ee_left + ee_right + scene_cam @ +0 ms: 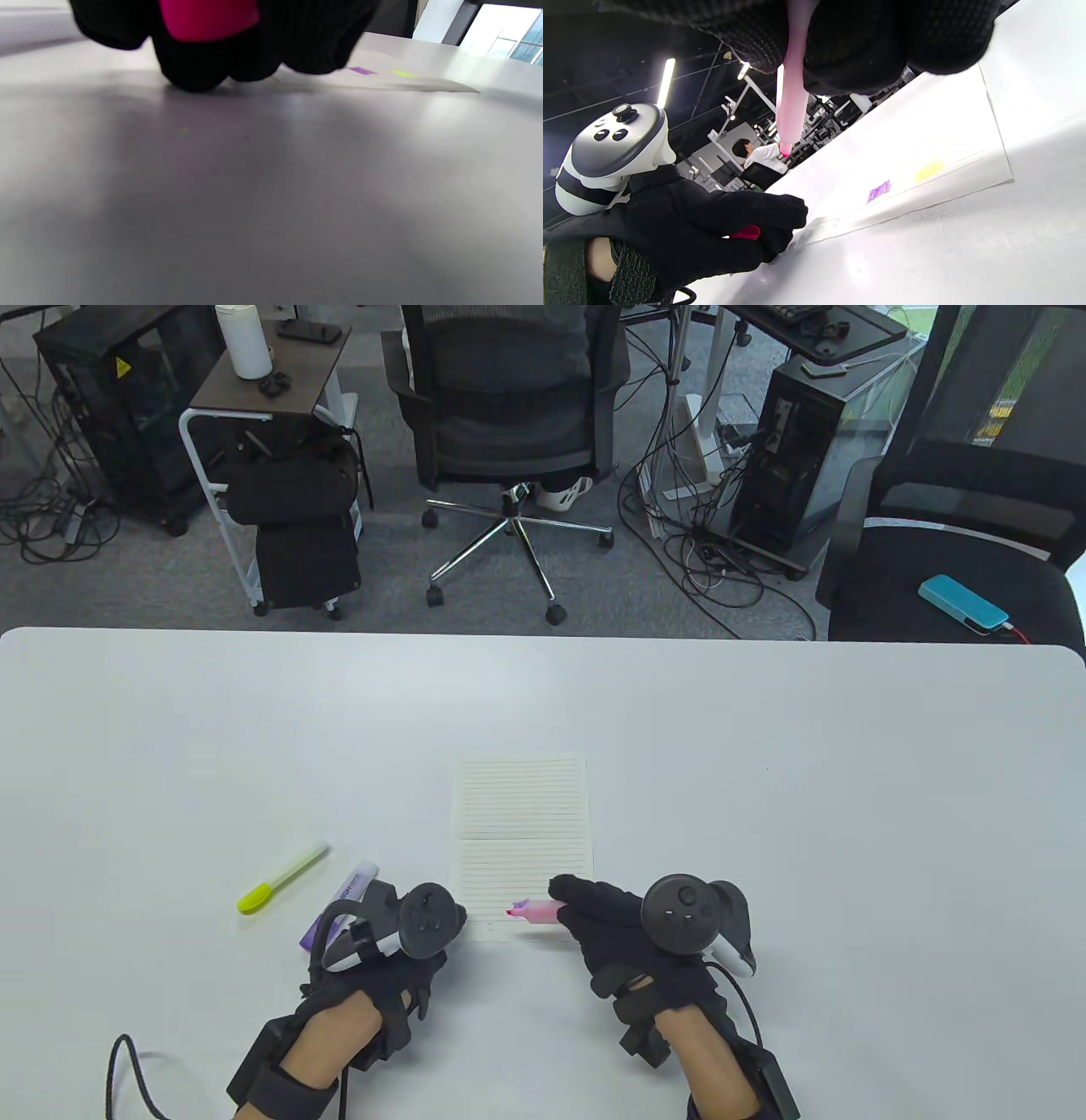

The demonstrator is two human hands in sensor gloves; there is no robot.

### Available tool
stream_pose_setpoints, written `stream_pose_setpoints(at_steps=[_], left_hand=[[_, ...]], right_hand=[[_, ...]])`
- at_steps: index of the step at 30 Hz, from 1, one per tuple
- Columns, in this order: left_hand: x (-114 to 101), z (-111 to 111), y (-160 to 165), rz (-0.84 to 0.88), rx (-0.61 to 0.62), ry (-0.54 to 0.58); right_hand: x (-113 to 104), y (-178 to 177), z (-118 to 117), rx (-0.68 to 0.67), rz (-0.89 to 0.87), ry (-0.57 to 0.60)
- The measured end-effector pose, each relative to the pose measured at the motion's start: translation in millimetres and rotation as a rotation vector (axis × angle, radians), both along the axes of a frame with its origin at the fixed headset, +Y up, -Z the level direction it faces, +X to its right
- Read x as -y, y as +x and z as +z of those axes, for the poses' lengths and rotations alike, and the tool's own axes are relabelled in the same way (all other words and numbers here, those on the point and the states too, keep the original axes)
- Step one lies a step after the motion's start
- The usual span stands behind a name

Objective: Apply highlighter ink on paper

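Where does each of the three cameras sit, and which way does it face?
Table view: above, looking down at the table; both gloved hands show.
Left wrist view: low over the tabletop; left hand grips a pink cap.
Right wrist view: tilted under the right hand, along the pink highlighter; the left hand also shows.
Shared: both wrist views show the paper with purple and yellow marks.

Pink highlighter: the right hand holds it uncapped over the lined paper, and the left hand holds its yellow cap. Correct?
Not quite. The cap gripped in the left hand is pink, not yellow, as the right wrist view shows. The rest stands: the right hand holds the uncapped pink highlighter over the lined paper.
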State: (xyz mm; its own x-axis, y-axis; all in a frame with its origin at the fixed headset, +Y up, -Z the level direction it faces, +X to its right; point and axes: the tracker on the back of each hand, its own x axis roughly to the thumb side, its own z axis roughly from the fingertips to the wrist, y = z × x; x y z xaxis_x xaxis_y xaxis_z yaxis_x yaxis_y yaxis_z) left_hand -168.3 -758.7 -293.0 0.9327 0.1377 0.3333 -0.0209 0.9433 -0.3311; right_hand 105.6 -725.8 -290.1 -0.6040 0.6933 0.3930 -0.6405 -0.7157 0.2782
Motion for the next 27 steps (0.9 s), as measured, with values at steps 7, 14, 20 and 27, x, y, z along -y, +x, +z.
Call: stream_pose_setpoints(at_steps=[7,14,20,27], left_hand=[[0.3,1.2,3.0,-0.040,0.006,0.006],[-0.3,2.0,2.5,-0.038,0.012,-0.026],[-7.0,1.3,-2.8,-0.005,-0.051,0.046],[-3.7,-1.2,-0.4,0.048,-0.015,0.034]], right_hand=[[2.8,-2.3,-0.3,-0.001,0.022,-0.008],[4.4,-7.2,0.7,0.025,0.049,0.016],[-0.5,-18.3,4.2,0.108,0.074,0.099],[0.6,-41.1,-1.8,0.111,0.160,0.113]])
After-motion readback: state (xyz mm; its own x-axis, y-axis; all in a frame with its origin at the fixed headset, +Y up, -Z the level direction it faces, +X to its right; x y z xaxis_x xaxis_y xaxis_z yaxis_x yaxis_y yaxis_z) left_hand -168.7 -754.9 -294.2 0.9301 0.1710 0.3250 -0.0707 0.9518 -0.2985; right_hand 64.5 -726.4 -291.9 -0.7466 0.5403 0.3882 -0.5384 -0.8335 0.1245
